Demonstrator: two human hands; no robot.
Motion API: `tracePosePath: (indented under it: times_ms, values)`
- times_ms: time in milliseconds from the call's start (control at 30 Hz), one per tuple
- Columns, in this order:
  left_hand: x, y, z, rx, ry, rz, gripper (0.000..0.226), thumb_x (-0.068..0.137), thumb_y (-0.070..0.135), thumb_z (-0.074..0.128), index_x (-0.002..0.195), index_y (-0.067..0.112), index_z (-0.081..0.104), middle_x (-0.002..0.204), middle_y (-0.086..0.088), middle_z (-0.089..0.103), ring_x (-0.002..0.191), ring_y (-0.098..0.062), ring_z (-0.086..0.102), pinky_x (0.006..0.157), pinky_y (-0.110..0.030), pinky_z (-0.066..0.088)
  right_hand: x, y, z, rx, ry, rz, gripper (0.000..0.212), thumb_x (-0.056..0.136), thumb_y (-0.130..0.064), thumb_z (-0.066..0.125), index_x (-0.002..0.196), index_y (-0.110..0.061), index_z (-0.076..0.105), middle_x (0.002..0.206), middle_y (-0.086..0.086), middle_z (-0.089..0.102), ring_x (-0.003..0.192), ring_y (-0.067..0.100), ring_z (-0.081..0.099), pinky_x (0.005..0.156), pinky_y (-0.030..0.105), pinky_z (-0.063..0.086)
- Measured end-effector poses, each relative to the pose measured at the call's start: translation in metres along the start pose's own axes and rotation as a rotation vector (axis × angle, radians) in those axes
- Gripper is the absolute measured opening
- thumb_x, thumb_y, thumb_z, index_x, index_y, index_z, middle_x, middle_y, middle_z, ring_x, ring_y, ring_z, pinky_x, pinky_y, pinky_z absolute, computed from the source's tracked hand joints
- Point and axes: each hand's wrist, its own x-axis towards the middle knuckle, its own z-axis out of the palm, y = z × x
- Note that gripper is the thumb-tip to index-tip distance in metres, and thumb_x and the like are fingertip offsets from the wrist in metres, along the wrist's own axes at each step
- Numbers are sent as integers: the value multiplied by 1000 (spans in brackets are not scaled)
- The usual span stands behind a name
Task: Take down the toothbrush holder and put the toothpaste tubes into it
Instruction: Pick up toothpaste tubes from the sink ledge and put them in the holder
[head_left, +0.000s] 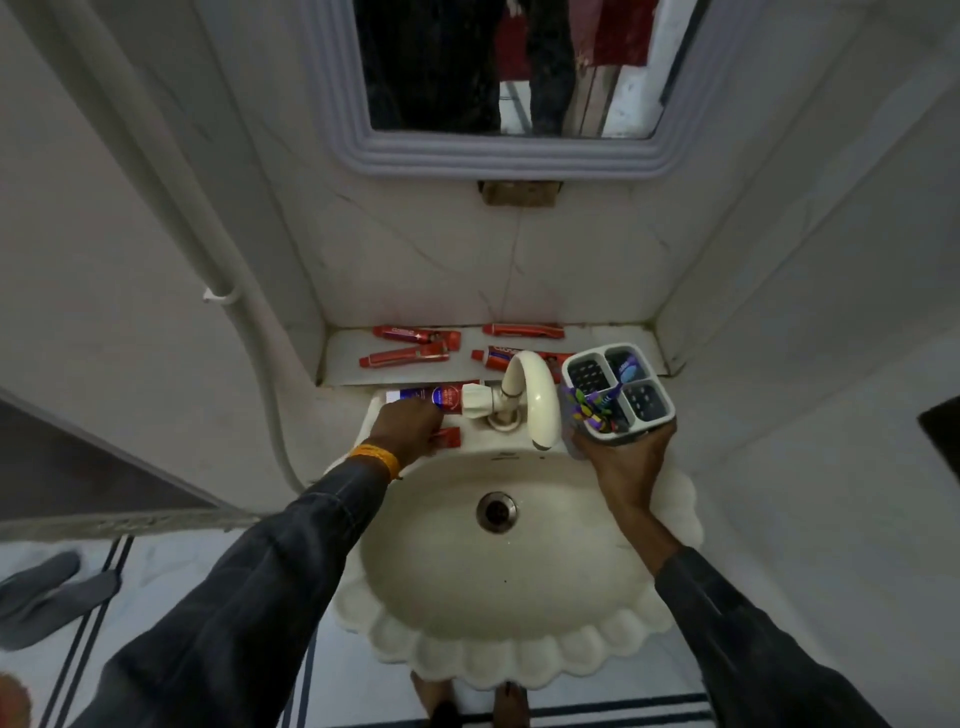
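My right hand (626, 457) grips the grey toothbrush holder (618, 395) from below, holding it over the sink's right back corner; toothbrushes stick out of one of its compartments. My left hand (410, 426) lies on the sink's left back rim, fingers closed over a small red toothpaste tube (451, 437). Just behind that hand lies a red and blue toothpaste tube (434, 397). Several red toothpaste tubes lie flat on the ledge behind the sink, two at the left (415, 335) (405, 357), one at the back right (522, 330) and one partly hidden behind the tap (493, 358).
A cream tap (530, 395) curves over the cream scalloped sink (519, 654), between my two hands. A mirror (509, 67) hangs on the wall above. A white pipe (228, 296) runs down the left wall. Walls close in on both sides.
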Motion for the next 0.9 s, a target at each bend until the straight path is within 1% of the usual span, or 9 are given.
tracePosePath:
  times_ms: [100, 167, 267, 367, 433, 533, 700, 767, 900]
  values:
    - [1, 0, -10, 30, 5, 40, 34, 93, 44, 59, 107, 14, 68, 108, -9, 70, 99, -25, 67, 89, -33, 54, -2, -1, 3, 6, 11, 3, 116, 53, 3, 105, 148, 4, 39, 143, 4, 59, 110, -28, 61, 96, 0, 50]
    - [1, -5, -30, 72, 77, 44, 35, 89, 39, 66, 115, 16, 66, 110, -8, 70, 100, -26, 66, 90, -35, 54, -2, -1, 3, 21, 18, 6, 114, 54, 5, 104, 148, 5, 39, 141, 4, 60, 109, -28, 61, 94, -1, 49]
    - [-1, -14, -85, 62, 137, 21, 26, 81, 28, 75, 104, 15, 70, 103, -8, 71, 96, -26, 64, 80, -33, 49, -4, -6, 4, 21, -3, -11, 113, 56, 5, 103, 148, 5, 38, 145, 11, 60, 111, -28, 61, 92, -1, 50]
    - [1, -10, -141, -42, 277, 42, 22, 77, 23, 79, 96, 12, 74, 96, -10, 73, 85, -24, 63, 76, -32, 49, -5, -11, 3, 28, 6, -10, 107, 59, 10, 100, 147, 6, 40, 138, 7, 63, 105, -27, 64, 83, -1, 52]
    - [2, 7, -170, -173, 388, 94, 21, 81, 21, 78, 98, 10, 72, 94, -6, 70, 82, -14, 58, 79, -27, 46, -5, -13, 3, 38, 8, -3, 107, 58, 7, 102, 146, 4, 41, 136, 5, 64, 106, -25, 65, 85, 2, 55]
    - [11, 47, -194, -346, 497, 204, 21, 83, 21, 76, 99, 8, 71, 93, -5, 70, 81, -11, 59, 78, -23, 47, -4, -13, 3, 51, 10, 4, 106, 58, 8, 102, 145, 4, 42, 137, 8, 64, 106, -24, 66, 87, 5, 57]
    - [41, 114, -182, -375, 429, 271, 21, 79, 24, 79, 94, 10, 73, 93, -6, 73, 82, -15, 62, 80, -29, 55, -2, -13, 3, 94, -4, -16, 104, 59, 19, 97, 145, 10, 41, 137, 13, 62, 105, -26, 65, 84, -2, 51]
    - [51, 134, -165, -339, 361, 256, 20, 76, 23, 81, 88, 9, 74, 91, -6, 74, 82, -20, 65, 77, -31, 54, 1, -9, 1, 84, -10, -17, 102, 57, 22, 96, 143, 9, 42, 136, 13, 63, 108, -23, 66, 86, 1, 53]
    - [68, 156, -132, -188, 229, 244, 10, 74, 13, 76, 81, 8, 71, 91, -12, 73, 89, -31, 66, 76, -34, 52, 5, -2, -1, 59, -16, 26, 103, 54, 18, 100, 138, -5, 45, 134, 4, 65, 120, -6, 70, 91, 12, 60]
